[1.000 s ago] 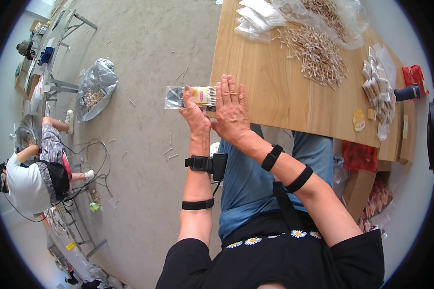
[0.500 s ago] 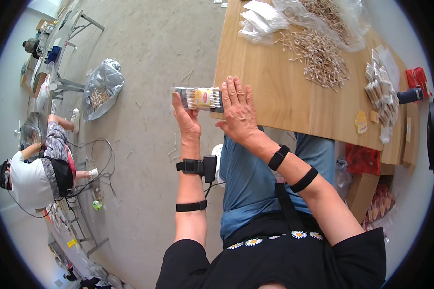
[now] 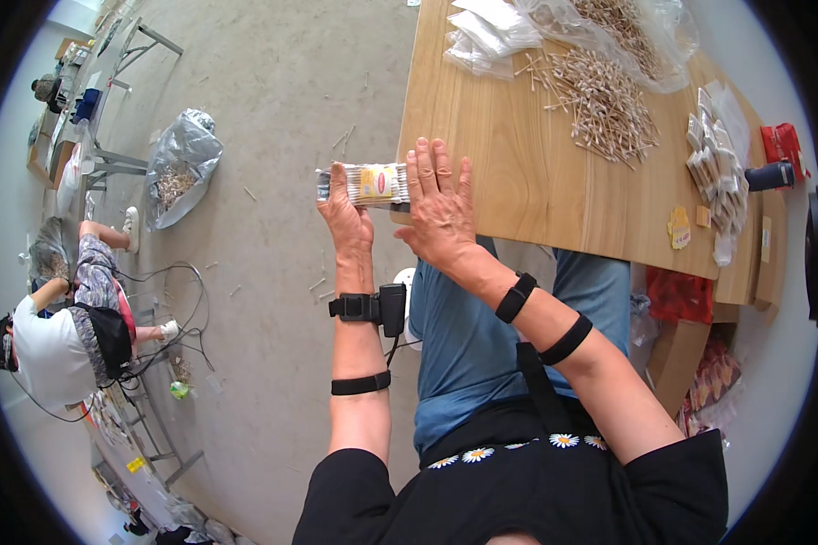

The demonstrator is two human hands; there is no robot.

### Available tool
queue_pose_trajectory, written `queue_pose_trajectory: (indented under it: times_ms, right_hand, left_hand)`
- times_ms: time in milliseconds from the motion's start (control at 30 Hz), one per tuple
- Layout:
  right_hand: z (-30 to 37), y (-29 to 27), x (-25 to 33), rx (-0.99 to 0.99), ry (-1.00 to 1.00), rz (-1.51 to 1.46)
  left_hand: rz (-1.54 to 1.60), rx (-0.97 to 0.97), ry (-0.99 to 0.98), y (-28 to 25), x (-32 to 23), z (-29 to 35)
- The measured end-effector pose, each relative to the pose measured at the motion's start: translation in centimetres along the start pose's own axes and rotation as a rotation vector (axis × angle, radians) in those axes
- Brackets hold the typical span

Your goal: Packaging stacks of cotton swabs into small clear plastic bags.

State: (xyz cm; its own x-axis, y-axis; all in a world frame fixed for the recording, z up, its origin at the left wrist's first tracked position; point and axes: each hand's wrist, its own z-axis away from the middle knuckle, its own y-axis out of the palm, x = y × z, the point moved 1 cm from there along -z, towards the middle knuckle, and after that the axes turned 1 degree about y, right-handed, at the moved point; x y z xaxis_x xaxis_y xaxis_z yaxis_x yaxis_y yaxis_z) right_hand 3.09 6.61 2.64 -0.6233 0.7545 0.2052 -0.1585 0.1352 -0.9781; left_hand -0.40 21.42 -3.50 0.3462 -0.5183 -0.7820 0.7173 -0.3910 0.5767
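Note:
My left hand point(image 3: 347, 218) grips a small clear packet of thin wooden sticks point(image 3: 364, 184) with a yellow and red label, held level just off the near left corner of the wooden table point(image 3: 509, 182). My right hand point(image 3: 438, 207) is flat, fingers straight and together, its palm pressed against the packet's right end. A loose heap of the same sticks point(image 3: 600, 100) lies farther back on the table.
Filled packets point(image 3: 716, 173) are stacked at the table's right, flat clear bags point(image 3: 491, 32) and a big plastic bag of sticks point(image 3: 627, 27) at the back. A grey sack point(image 3: 180, 165) sits on the concrete floor. Another person point(image 3: 59, 336) sits at left among cables.
Both hands and the packet have kept their hold while shifting slightly up in the picture. My right palm stays pressed to the packet's end.

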Motion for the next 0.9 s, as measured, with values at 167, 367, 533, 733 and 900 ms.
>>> queue_pose_trajectory:
  times_ms: [167, 367, 533, 733, 900]
  right_hand:
    - [-0.4, 0.1, 0.7, -0.013, -0.023, -0.039]
    - [-0.7, 0.4, 0.6, -0.010, -0.042, -0.042]
    - [-0.9, 0.5, 0.7, -0.035, -0.046, 0.007]
    - [-0.3, 0.6, 0.7, -0.003, -0.069, -0.033]
    - [0.2, 0.5, 1.4, -0.067, 0.023, -0.153]
  left_hand:
    - [0.025, -0.014, -0.026, -0.6, 0.4, 0.0]
    - [0.030, -0.019, -0.031, -0.4, 0.6, 0.3]
    - [0.037, -0.021, -0.035, 0.1, 0.3, 0.5]
    - [-0.002, -0.038, -0.053, -0.5, 0.2, 0.2]
    - [-0.038, -0.079, -0.041, 0.6, -0.1, 0.9]
